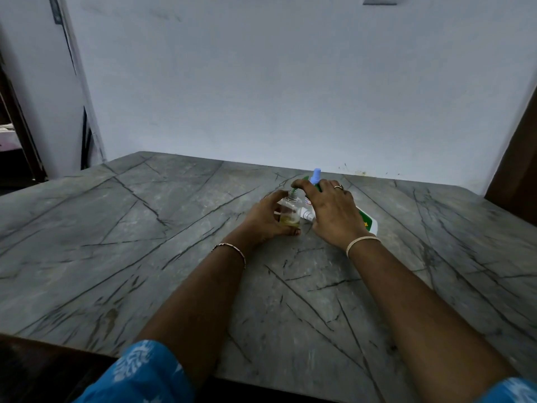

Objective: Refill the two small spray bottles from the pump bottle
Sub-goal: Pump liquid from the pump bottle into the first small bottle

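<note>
Head cam, mid frame: left hand (263, 218) grips a small spray bottle (289, 212) on the desk (145, 228), only a bit of yellowish liquid inside, right hand (334, 213) fingers (300, 184) pinching its green top (294, 191). Pump bottle (369, 222) lies just right of it. Early days I'd say, can't tell the fill of the blue-capped one (316, 174) behind

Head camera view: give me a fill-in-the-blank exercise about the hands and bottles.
The ____ hand grips the small clear bottle. The liquid at that bottle's bottom is ____. The cap behind the right hand is ____. One finger of the right hand wears a ____.
Missing words: left, yellow, blue, ring.
</note>
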